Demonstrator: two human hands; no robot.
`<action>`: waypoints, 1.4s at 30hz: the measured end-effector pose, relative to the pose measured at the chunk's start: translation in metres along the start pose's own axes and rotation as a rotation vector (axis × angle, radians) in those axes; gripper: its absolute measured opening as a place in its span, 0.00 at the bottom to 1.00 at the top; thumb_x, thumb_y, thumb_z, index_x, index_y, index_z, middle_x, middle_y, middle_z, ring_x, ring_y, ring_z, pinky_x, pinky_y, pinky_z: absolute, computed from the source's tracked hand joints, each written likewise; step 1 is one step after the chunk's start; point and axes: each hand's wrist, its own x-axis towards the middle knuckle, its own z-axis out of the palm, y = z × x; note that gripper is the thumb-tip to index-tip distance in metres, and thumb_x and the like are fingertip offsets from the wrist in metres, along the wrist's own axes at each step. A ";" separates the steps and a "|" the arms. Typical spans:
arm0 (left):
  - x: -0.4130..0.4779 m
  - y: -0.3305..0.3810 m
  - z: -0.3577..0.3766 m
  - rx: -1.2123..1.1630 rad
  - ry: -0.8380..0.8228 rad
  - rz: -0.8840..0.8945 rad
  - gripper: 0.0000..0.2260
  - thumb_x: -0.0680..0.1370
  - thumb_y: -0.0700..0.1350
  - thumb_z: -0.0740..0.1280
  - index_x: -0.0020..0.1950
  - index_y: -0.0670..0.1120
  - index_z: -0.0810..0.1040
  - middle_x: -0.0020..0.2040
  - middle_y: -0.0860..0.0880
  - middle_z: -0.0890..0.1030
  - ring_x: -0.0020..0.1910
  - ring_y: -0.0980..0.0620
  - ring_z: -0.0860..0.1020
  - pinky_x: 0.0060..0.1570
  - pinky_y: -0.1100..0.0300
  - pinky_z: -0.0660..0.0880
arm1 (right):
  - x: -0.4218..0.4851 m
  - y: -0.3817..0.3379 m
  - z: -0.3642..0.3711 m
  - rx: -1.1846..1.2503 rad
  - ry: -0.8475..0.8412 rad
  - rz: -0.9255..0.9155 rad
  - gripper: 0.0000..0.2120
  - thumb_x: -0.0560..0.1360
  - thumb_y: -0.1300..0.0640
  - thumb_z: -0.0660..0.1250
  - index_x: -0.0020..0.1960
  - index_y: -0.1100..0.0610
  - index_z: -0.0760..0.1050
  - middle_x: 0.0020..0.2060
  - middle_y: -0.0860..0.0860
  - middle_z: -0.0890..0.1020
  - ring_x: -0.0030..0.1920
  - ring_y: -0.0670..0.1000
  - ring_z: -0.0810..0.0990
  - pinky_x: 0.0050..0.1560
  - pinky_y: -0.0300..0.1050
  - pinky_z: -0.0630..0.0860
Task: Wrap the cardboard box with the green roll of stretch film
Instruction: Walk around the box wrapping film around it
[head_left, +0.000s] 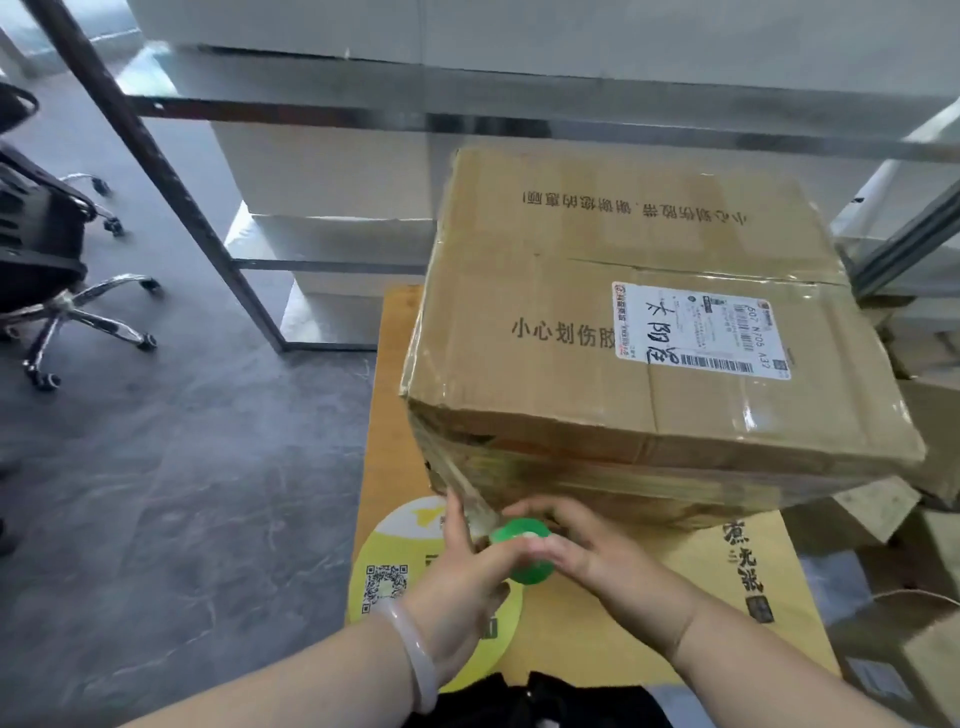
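wrapping under way at lower centre: both hands' fingers (524, 548) pinch the green stretch-film roll (522, 545); brown cardboard box (597, 312) top unwrapped, near side banded.

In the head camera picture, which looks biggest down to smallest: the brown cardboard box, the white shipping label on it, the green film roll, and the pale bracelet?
1. Brown cardboard box, by far.
2. White shipping label on its top.
3 and 4. Green roll of stretch film and pale bracelet: unsure. Both hands partly hide the roll, and the bracelet sits nearer the camera.

Both forearms reaching forward, left hand (462, 577) fingers extended, right hand (597, 556) fingers curled, hands touching
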 end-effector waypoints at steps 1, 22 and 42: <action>0.002 -0.003 0.005 0.000 0.019 0.029 0.58 0.55 0.53 0.78 0.77 0.69 0.47 0.72 0.49 0.72 0.68 0.48 0.73 0.72 0.47 0.66 | 0.001 0.003 -0.005 0.059 -0.028 0.007 0.28 0.64 0.33 0.63 0.56 0.50 0.77 0.56 0.41 0.80 0.59 0.39 0.76 0.58 0.30 0.69; 0.031 -0.068 0.161 -0.596 0.557 0.310 0.54 0.58 0.49 0.75 0.78 0.65 0.49 0.72 0.47 0.71 0.68 0.46 0.74 0.72 0.46 0.66 | -0.021 0.045 -0.113 -0.180 -0.426 -0.081 0.23 0.76 0.36 0.55 0.67 0.44 0.69 0.64 0.40 0.73 0.63 0.30 0.67 0.57 0.20 0.61; 0.069 -0.095 0.282 -0.721 0.768 0.376 0.53 0.58 0.49 0.75 0.76 0.68 0.51 0.57 0.55 0.74 0.56 0.54 0.75 0.64 0.39 0.73 | -0.035 0.083 -0.237 -0.364 -0.832 -0.067 0.34 0.68 0.27 0.58 0.71 0.37 0.58 0.70 0.35 0.65 0.69 0.34 0.62 0.70 0.45 0.63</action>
